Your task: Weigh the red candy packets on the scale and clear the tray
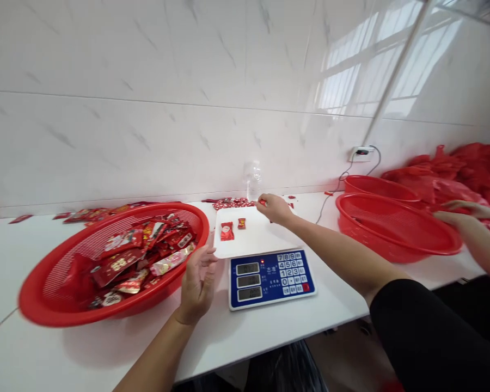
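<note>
My right hand [274, 209] reaches over the white weighing pan [261, 245] of a digital scale [273, 280], its fingers pinched on a small red-wrapped candy, mostly hidden by them. Two other wrapped pieces lie on the pan: a larger red packet [227, 231] and a small red candy [242, 224]. My left hand [198, 283] is open between the pan's left edge and the rim of a red basket [36, 305]. Inside that basket is a heap of mostly red packets [141, 256]. Digits on the scale's displays are too faint to read.
Loose red packets [93, 213] lie along the wall behind the basket. A clear plastic container [253, 179] stands behind the scale. To the right are red basins [392, 245], a cable running from a wall socket [360, 154], red bags [445, 174] and another person's hands [461, 212].
</note>
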`<state>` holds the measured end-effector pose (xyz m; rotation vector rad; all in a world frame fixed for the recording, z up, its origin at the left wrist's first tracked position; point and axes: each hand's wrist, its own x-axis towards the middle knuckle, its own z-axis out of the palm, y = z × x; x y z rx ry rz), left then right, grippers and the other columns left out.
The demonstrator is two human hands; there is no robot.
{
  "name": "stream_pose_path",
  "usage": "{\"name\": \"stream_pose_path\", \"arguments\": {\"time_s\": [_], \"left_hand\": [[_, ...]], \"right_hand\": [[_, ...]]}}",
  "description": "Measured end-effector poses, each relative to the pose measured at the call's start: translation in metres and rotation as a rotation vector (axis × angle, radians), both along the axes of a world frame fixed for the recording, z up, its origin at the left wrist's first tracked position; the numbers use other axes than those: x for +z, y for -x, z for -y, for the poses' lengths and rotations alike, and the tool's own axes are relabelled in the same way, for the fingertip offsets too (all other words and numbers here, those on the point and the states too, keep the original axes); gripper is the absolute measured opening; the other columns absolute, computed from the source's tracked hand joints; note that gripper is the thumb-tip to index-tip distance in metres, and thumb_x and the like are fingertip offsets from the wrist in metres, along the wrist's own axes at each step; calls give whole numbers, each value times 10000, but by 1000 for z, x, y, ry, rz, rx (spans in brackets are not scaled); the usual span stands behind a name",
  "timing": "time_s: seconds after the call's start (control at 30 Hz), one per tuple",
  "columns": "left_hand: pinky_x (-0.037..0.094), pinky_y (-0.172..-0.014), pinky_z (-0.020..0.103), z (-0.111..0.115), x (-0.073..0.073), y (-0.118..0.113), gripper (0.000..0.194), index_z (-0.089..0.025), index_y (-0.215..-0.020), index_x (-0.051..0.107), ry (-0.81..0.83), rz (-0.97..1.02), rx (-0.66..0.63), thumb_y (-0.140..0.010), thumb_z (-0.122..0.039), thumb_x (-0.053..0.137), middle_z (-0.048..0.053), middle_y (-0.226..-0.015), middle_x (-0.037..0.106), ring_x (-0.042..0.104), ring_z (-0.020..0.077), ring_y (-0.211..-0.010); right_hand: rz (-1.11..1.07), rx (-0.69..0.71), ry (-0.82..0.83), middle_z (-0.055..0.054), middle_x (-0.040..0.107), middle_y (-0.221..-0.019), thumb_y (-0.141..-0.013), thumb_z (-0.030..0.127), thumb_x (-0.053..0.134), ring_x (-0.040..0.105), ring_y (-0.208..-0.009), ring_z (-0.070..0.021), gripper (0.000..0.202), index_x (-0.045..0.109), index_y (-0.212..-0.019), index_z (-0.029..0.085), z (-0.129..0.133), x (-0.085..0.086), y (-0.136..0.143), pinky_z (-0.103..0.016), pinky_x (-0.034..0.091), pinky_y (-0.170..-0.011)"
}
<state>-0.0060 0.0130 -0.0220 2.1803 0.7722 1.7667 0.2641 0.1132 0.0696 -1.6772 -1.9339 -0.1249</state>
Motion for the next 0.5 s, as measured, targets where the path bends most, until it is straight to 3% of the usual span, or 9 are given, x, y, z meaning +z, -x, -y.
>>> {"name": "stream_pose_path", "arguments": {"time_s": [0.1, 0.2, 0.33, 0.43, 0.5], "left_hand": [[541, -787, 400, -4, 2, 0, 429, -216, -1350, 376, 3, 36, -22, -933, -214, 476, 122, -1156, 563, 613, 187, -889], [547, -777, 398, -5, 5, -1, 443, -217, -1356, 366, 13, 53, -46, -928, -204, 482, 116, -1141, 566, 611, 183, -873], [550, -768, 401, -4, 6, -2, 455, -227, -1364, 358, 11, 62, -59, -927, -213, 483, 111, -1137, 566, 612, 187, -869], [555, -753, 395, -4, 7, -3, 465, -234, -1372, 355, -6, 63, -63, -925, -227, 487, 112, -1137, 568, 614, 185, -851], [555, -744, 387, -4, 7, -3, 466, -234, -1373, 356, -21, 65, -66, -926, -231, 487, 112, -1130, 570, 614, 182, -840]], "right_hand": [[-25, -161, -63, -23, 666, -905, -919, 412, 408, 588, -704, -146, 290, 633, -940, 230, 6, 14, -63, -238, 371, -602], [-22, -331, -143, -75, 645, -973, -906, 404, 435, 577, -787, -184, 272, 627, -948, 215, 26, 24, -132, -277, 377, -632], [-12, -486, -205, -112, 610, -961, -889, 395, 442, 565, -910, -260, 250, 624, -921, 226, 64, 21, -210, -378, 404, -723], [4, -496, -195, -115, 597, -912, -885, 424, 410, 563, -965, -281, 286, 624, -894, 235, 92, 9, -247, -453, 406, -812], [32, -407, -158, -104, 600, -910, -898, 444, 348, 557, -1015, -270, 340, 624, -911, 246, 106, 2, -259, -475, 394, -882]]}}
